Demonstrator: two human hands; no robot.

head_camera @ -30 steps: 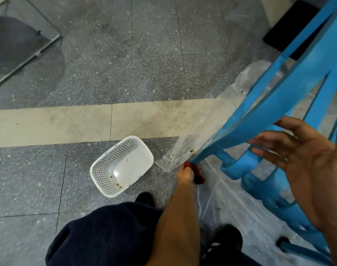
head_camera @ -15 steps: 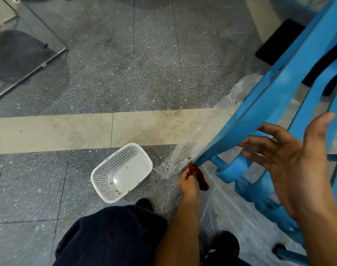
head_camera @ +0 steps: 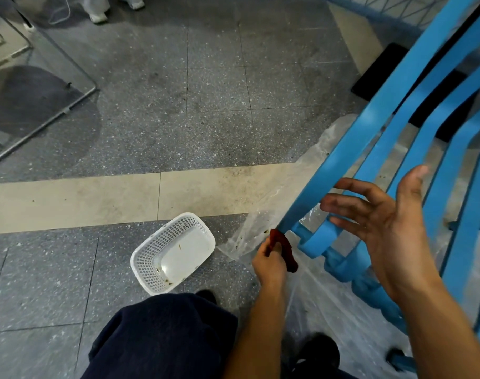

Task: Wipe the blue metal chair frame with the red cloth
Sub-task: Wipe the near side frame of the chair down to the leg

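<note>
The blue metal chair frame [head_camera: 370,138] fills the right side, its flat slats slanting from the upper right down to curled ends near the floor. My left hand [head_camera: 268,263] grips the small dark red cloth [head_camera: 284,248] and holds it against the low end of the nearest slat. My right hand [head_camera: 381,222] is spread open, palm up, with its fingertips at the underside of that same slat. It holds nothing.
A white plastic basket [head_camera: 173,253] lies on the grey speckled floor just left of my left hand. A clear plastic sheet [head_camera: 268,212] spreads under the chair. My dark trouser leg [head_camera: 162,337] and black shoes are below. A metal-framed glass panel [head_camera: 42,77] stands upper left.
My right hand has moved left and up along the slat, with its fingers spread wider. My left hand has stayed at the slat's low end with the cloth. The view has shifted slightly.
</note>
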